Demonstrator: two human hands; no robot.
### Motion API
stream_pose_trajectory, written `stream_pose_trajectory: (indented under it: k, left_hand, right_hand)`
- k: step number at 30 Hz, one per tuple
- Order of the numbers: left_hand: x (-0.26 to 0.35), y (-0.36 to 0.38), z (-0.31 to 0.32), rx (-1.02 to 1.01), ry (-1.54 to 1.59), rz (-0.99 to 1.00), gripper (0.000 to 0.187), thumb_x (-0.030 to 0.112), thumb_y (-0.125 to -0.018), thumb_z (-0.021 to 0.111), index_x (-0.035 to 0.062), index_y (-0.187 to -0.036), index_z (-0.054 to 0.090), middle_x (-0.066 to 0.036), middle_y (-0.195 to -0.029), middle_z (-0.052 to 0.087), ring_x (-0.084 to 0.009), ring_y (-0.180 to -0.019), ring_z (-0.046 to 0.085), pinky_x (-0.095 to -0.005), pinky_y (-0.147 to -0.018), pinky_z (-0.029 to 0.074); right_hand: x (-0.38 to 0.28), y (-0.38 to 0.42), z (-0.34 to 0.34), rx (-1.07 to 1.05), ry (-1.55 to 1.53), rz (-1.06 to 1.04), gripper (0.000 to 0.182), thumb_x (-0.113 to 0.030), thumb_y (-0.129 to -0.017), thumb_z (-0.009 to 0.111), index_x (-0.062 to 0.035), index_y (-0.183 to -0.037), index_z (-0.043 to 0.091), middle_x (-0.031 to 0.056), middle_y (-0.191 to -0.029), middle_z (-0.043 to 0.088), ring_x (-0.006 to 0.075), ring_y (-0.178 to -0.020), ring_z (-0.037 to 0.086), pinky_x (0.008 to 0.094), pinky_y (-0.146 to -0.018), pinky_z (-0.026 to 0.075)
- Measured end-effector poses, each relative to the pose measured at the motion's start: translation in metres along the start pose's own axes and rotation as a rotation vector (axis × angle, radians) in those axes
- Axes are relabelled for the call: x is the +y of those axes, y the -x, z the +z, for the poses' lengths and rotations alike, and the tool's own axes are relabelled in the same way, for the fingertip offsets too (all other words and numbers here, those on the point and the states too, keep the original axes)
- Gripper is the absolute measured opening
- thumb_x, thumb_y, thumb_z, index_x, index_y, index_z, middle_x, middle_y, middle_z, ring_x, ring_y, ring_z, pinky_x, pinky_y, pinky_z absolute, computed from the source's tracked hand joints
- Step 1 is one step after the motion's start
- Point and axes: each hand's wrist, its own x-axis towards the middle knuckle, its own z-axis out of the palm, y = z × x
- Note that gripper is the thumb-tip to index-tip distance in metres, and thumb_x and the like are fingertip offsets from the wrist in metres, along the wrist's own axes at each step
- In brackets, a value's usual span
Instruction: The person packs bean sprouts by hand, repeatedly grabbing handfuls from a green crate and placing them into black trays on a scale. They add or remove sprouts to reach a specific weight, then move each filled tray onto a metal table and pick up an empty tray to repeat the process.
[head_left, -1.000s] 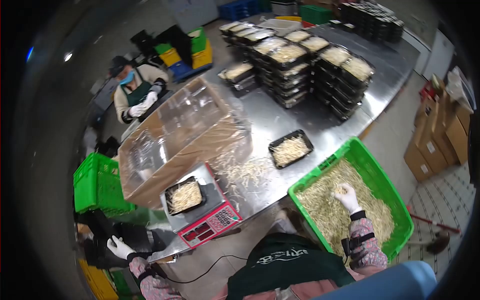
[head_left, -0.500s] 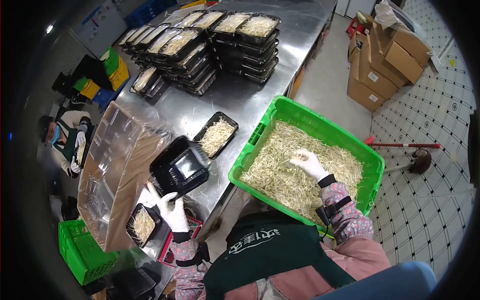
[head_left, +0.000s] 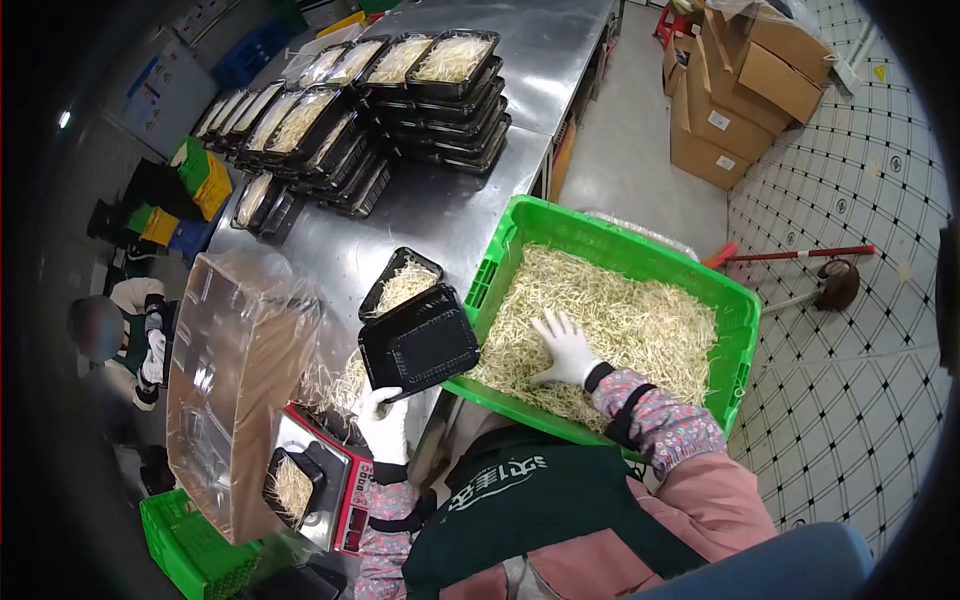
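My left hand (head_left: 382, 428), in a white glove, grips the near edge of a black plastic tray (head_left: 420, 342) that has nothing in it. The tray is held tilted beside the green crate (head_left: 640, 228) and partly covers a second tray of bean sprouts (head_left: 408, 283) on the metal table. My right hand (head_left: 566, 350), also gloved, rests with fingers spread on the loose bean sprouts (head_left: 640, 310) inside the crate. Close to my left forearm, a red scale (head_left: 354, 505) bears another black tray with bean sprouts (head_left: 293, 488).
Stacks of filled trays (head_left: 450, 100) stand on the far part of the metal table (head_left: 500, 215). A cardboard box with clear plastic lining (head_left: 245, 400) is at the left. A co-worker (head_left: 135, 330) is beyond it. Cardboard boxes (head_left: 735, 110) and a red-handled broom (head_left: 800, 254) are at right.
My left hand has brought the black tray rightward to the crate's edge. My right hand has moved left over the bean sprouts and spread its fingers. The whole view has shifted.
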Motion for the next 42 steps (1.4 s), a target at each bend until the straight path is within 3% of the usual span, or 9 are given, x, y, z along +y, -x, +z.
stream_pose_trajectory:
  k: [2,6,10,17,20,24,30,34,42]
  left_hand:
    - [0.011,-0.003,0.009,-0.041,-0.097,0.080,0.024,-0.006,-0.076,0.072,0.0025,-0.097,0.066,-0.005,-0.102,0.063,-0.0156,-0.096,0.061,-0.0291,-0.088,0.049]
    - [0.023,-0.010,0.017,-0.119,-0.103,-0.107,0.022,-0.008,-0.076,0.071,0.0014,-0.095,0.067,-0.010,-0.109,0.062,-0.0196,-0.101,0.062,-0.0328,-0.093,0.049]
    - [0.002,-0.018,0.034,-0.219,-0.091,-0.050,0.019,-0.008,-0.075,0.072,0.0011,-0.091,0.066,-0.019,-0.133,0.056,-0.0265,-0.117,0.058,-0.0358,-0.098,0.047]
    - [0.022,-0.026,0.102,-0.453,-0.242,0.151,0.018,0.000,-0.075,0.074,0.0048,-0.089,0.064,-0.017,-0.139,0.054,-0.0276,-0.121,0.057,-0.0339,-0.098,0.047]
    - [0.011,-0.027,0.117,-0.472,-0.205,0.109,0.019,0.000,-0.073,0.074,0.0046,-0.089,0.066,-0.020,-0.136,0.055,-0.0292,-0.120,0.058,-0.0342,-0.098,0.046]
    - [-0.011,-0.032,0.089,-0.370,-0.111,-0.035,0.021,-0.005,-0.074,0.075,0.0018,-0.091,0.065,-0.014,-0.117,0.063,-0.0209,-0.104,0.063,-0.0315,-0.088,0.051]
    - [-0.007,-0.034,0.051,-0.201,0.116,-0.112,0.025,-0.008,-0.077,0.073,0.0013,-0.098,0.063,-0.007,-0.105,0.062,-0.0126,-0.091,0.061,-0.0252,-0.079,0.051]
    - [-0.011,-0.028,0.044,-0.143,0.135,-0.077,0.025,-0.011,-0.077,0.070,0.0011,-0.097,0.064,-0.006,-0.106,0.062,-0.0109,-0.089,0.060,-0.0245,-0.080,0.049]
    - [-0.007,-0.020,0.033,-0.144,0.060,-0.094,0.024,-0.010,-0.077,0.071,0.0012,-0.097,0.064,-0.005,-0.109,0.061,-0.0106,-0.091,0.060,-0.0248,-0.081,0.049]
  right_hand:
    - [-0.003,-0.011,0.010,0.203,0.127,-0.169,0.073,-0.049,-0.073,0.077,-0.0154,-0.134,0.053,0.0146,-0.132,0.054,0.0363,-0.122,0.050,0.0489,-0.096,0.044]
    - [0.047,-0.026,0.016,0.251,-0.231,0.107,0.027,-0.033,-0.085,0.068,-0.0110,-0.100,0.072,0.0122,-0.098,0.069,0.0294,-0.089,0.066,0.0369,-0.075,0.055]
    - [0.078,-0.022,-0.033,0.439,-1.229,0.338,0.020,-0.014,-0.085,0.072,-0.0009,-0.100,0.070,0.0006,-0.084,0.069,0.0065,-0.076,0.060,0.0242,-0.071,0.049]
    - [-0.032,0.013,-0.180,0.355,-1.522,-0.059,0.035,-0.017,-0.086,0.074,0.0001,-0.116,0.064,0.0111,-0.105,0.069,0.0149,-0.089,0.065,0.0289,-0.083,0.052]
    - [-0.048,0.010,-0.157,0.396,-0.533,-0.327,0.060,-0.033,-0.076,0.081,-0.0061,-0.126,0.061,0.0208,-0.135,0.053,0.0330,-0.123,0.053,0.0355,-0.105,0.041]
    - [-0.012,0.024,-0.163,0.539,-0.885,-0.085,0.056,-0.030,-0.081,0.077,-0.0053,-0.128,0.059,0.0171,-0.133,0.057,0.0295,-0.123,0.054,0.0375,-0.106,0.040]
    - [0.054,0.058,-0.031,-0.120,0.029,-0.009,0.124,-0.068,-0.062,0.076,-0.0090,-0.154,0.018,0.0262,-0.157,0.015,0.0512,-0.144,0.011,0.0637,-0.113,0.016]
    - [0.030,0.037,-0.007,-0.119,0.140,-0.159,0.118,-0.072,-0.064,0.072,-0.0130,-0.154,0.023,0.0249,-0.156,0.020,0.0482,-0.144,0.016,0.0639,-0.112,0.017]
    - [0.056,0.010,0.013,0.115,-0.113,-0.218,0.032,-0.040,-0.090,0.062,-0.0153,-0.110,0.068,0.0077,-0.115,0.061,0.0295,-0.099,0.060,0.0417,-0.082,0.052]
